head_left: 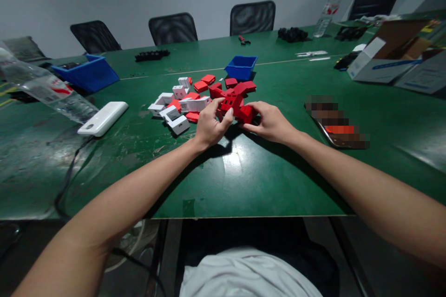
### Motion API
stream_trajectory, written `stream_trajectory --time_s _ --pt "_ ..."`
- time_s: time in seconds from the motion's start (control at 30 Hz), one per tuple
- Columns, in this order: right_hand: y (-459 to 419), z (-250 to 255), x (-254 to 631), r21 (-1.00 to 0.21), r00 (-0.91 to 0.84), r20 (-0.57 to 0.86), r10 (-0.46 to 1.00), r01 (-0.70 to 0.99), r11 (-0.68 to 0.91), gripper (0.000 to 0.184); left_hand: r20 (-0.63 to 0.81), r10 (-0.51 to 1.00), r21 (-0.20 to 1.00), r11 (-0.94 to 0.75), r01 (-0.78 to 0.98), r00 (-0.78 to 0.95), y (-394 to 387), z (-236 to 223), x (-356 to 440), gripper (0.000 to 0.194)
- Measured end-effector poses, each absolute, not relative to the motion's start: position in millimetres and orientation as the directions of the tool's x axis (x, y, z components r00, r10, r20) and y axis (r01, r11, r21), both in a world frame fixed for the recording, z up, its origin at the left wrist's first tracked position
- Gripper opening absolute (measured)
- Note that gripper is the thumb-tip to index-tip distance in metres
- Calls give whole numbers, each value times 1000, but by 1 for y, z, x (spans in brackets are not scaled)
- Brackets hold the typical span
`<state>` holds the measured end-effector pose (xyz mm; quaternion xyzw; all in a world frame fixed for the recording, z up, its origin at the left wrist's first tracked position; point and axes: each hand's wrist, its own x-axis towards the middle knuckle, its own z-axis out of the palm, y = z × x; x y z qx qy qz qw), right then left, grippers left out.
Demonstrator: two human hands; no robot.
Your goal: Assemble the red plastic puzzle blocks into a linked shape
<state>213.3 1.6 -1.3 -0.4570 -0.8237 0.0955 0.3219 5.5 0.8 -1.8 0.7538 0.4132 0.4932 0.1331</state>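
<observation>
My left hand (212, 124) is closed on a red plastic block with openings (230, 102), its thumb toward me. A second red plastic block (245, 114) is between the curled fingers and thumb of my right hand (268, 121). The two blocks are close together or touching; I cannot tell whether they are joined. Right behind my hands lie several more red blocks (245, 87). To the left of my left hand is a loose heap of white U-shaped and square plastic parts (178, 124) mixed with flat orange-red pieces (200, 86).
A small blue bin (241, 67) stands behind the pile. At left are a white power bank (103, 118) with a cable, a tilted water bottle (52, 88) and a larger blue bin (88, 74). A phone (334, 125) lies right; beyond it is an open carton (386, 55).
</observation>
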Motion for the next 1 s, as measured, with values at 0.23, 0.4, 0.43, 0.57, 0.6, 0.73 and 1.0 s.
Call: stream_trajectory --time_s 0.23,0.4,0.43,0.57,0.6,0.73,1.0 --pt "2 -2 214 -454 -376 451 809 684 571 51 645 732 558 -648 518 222 2 -4 5 39" --pt "2 -4 213 -449 -358 482 800 683 576 52 668 672 437 -702 563 320 5 -7 2 48" --pt "2 -4 213 -449 -355 476 805 689 569 50 667 667 429 -708 562 331 6 -8 2 48" --pt "2 -1 214 -481 -294 439 849 721 499 43 658 666 426 -714 556 352 7 -9 1 48" --pt "2 -1 215 -491 -264 434 861 732 472 43 653 668 427 -713 557 356 8 -10 1 48" --pt "3 1 217 -497 -175 443 879 769 403 41 615 695 447 -696 562 372 11 -13 0 41" --pt "1 3 216 -500 -195 508 839 726 472 34 547 768 577 -634 515 334 15 -14 -1 36"
